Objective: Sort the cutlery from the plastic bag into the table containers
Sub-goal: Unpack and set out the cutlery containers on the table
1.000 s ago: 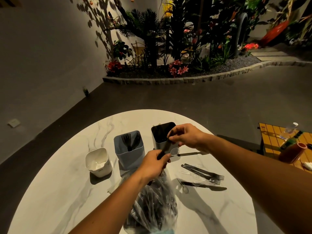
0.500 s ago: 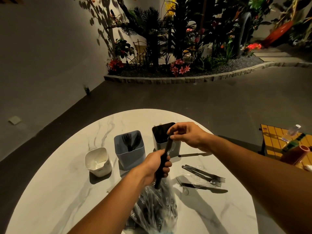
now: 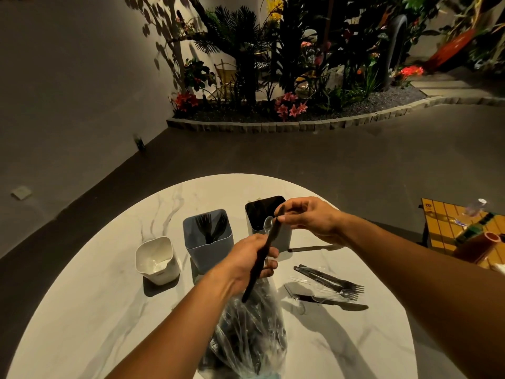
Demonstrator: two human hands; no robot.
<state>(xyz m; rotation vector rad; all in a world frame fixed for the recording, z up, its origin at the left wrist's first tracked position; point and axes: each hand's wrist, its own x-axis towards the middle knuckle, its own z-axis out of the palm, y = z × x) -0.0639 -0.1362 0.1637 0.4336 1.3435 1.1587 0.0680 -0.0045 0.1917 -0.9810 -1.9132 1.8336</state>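
Note:
A clear plastic bag [image 3: 246, 337] full of dark cutlery lies at the table's near edge. Above it, my left hand [image 3: 246, 262] grips the bag's top. My right hand [image 3: 308, 218] pinches the upper end of a long black utensil [image 3: 262, 258] that slants up out of the bag; a clear spoon [image 3: 268, 224] shows beside it. Three containers stand in a row: a white one [image 3: 157, 259], a blue-grey one [image 3: 209, 239] with black forks inside, and a dark-lined grey one [image 3: 266, 214] right behind my hands.
Loose forks [image 3: 332, 281], a knife [image 3: 336, 303] and clear spoons lie on the white marble table [image 3: 95, 310] to the right of the bag. Another knife [image 3: 311, 248] lies by the grey container. A yellow side table [image 3: 448, 228] with bottles stands at far right.
My right hand has drawn the black utensil higher out of the bag, up toward the grey container. My left hand keeps its hold on the bag top.

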